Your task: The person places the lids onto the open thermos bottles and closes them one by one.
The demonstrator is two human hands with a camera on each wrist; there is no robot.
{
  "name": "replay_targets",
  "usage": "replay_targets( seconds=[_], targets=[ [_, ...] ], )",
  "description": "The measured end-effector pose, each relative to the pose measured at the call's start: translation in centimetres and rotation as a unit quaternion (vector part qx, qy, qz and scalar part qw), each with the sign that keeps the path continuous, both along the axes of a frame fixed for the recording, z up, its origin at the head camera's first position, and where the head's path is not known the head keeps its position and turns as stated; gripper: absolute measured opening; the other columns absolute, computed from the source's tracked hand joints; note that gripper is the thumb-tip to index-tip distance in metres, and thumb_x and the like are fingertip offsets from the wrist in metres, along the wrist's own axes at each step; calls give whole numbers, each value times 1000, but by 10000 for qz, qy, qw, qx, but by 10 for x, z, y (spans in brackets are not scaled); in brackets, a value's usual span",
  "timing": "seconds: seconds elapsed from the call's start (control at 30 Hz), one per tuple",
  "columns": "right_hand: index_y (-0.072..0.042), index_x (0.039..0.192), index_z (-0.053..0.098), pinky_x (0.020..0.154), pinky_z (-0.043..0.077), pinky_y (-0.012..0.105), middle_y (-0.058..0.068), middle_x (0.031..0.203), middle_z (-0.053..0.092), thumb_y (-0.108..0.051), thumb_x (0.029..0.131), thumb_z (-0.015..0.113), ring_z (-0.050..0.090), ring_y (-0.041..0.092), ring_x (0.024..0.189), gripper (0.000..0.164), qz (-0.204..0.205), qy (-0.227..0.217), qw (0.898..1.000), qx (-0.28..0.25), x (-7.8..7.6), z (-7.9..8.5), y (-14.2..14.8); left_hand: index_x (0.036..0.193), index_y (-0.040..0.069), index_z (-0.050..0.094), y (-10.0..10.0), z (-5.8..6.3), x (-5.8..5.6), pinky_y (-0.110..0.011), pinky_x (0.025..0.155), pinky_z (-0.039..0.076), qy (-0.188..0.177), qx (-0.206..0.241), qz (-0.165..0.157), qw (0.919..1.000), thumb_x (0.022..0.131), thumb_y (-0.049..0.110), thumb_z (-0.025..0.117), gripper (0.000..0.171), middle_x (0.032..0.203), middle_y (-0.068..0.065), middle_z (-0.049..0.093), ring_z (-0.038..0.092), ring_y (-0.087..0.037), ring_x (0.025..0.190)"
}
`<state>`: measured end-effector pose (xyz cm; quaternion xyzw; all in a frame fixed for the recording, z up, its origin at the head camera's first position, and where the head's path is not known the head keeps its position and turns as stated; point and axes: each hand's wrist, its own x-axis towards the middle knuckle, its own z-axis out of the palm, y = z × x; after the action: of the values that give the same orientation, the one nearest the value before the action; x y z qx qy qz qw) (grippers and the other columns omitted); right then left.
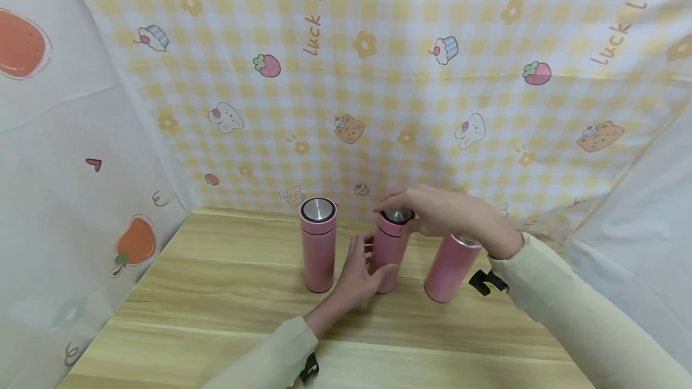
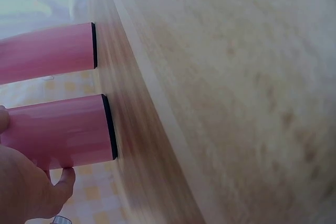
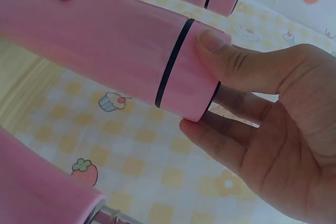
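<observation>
Between two others on the table, a pink thermos bottle (image 1: 390, 248) stands upright with both hands on it. My left hand (image 1: 358, 275) grips its lower body, thumb on the near side; the left wrist view shows its black-edged base (image 2: 110, 127) at the tabletop. Around the lid (image 3: 191, 69), above a black ring, the thumb and fingers of my right hand (image 1: 440, 212) pinch from opposite sides. To the left is a matching bottle (image 1: 319, 257) with a silver-topped lid. On the right, a third pink bottle (image 1: 450, 272) shows a bare metal neck (image 3: 97, 214).
All three bottles stand on a light wooden table (image 1: 216, 281), near its back edge. Behind it hangs a yellow checked cloth (image 1: 378, 89) with cartoon prints. A white printed cloth (image 1: 81, 197) closes off the left side, and another white cloth (image 1: 643, 209) hangs at the right.
</observation>
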<state>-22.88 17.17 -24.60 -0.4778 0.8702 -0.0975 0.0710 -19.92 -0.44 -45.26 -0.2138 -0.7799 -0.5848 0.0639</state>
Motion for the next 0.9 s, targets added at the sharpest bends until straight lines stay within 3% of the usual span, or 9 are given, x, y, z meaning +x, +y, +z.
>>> replay_targets(
  seconds=[0.2, 0.37, 0.6, 0.73, 0.9],
  targets=[
    [-4, 135, 65, 80, 56, 32, 9, 136, 62, 17, 81, 72, 65, 19, 105, 59, 69, 98, 9999, 4, -1, 1, -1, 143, 8, 36, 0, 1, 1, -44, 102, 47, -19, 43, 30, 10000, 95, 24, 75, 64, 138, -10, 40, 50, -29, 126],
    [-3, 134, 66, 70, 52, 29, 10, 133, 63, 18, 79, 66, 61, 13, 86, 59, 66, 129, 9999, 19, -1, 2, -3, 143, 9, 36, 0, 2, 2, -46, 102, 47, -76, 67, 11, 9999, 95, 24, 75, 63, 138, -10, 40, 50, -30, 127],
    [-5, 133, 66, 71, 51, 31, 8, 130, 65, 6, 82, 75, 56, 12, 74, 53, -75, 292, 9995, 117, 0, 3, -6, 142, 8, 37, 0, 1, 2, -48, 101, 47, 10, 131, 6, 9999, 96, 24, 75, 61, 137, -12, 41, 51, -32, 125],
    [-7, 132, 68, 66, 50, 31, 0, 109, 69, -3, 82, 81, 53, 9, 68, 52, -219, 381, 9989, 163, 0, 3, -8, 141, 8, 38, 0, 0, 2, -47, 102, 47, 8, 136, 16, 9999, 96, 22, 75, 60, 137, -11, 41, 51, -32, 126],
    [-11, 124, 72, 56, 45, 29, -8, 77, 58, -6, 82, 83, 47, 7, 59, 44, -266, 515, 9982, 174, 1, 3, -11, 139, 8, 38, 1, -1, 1, -47, 102, 47, 31, 139, 14, 9999, 95, 19, 75, 58, 136, -10, 41, 50, -32, 126]
  ],
)
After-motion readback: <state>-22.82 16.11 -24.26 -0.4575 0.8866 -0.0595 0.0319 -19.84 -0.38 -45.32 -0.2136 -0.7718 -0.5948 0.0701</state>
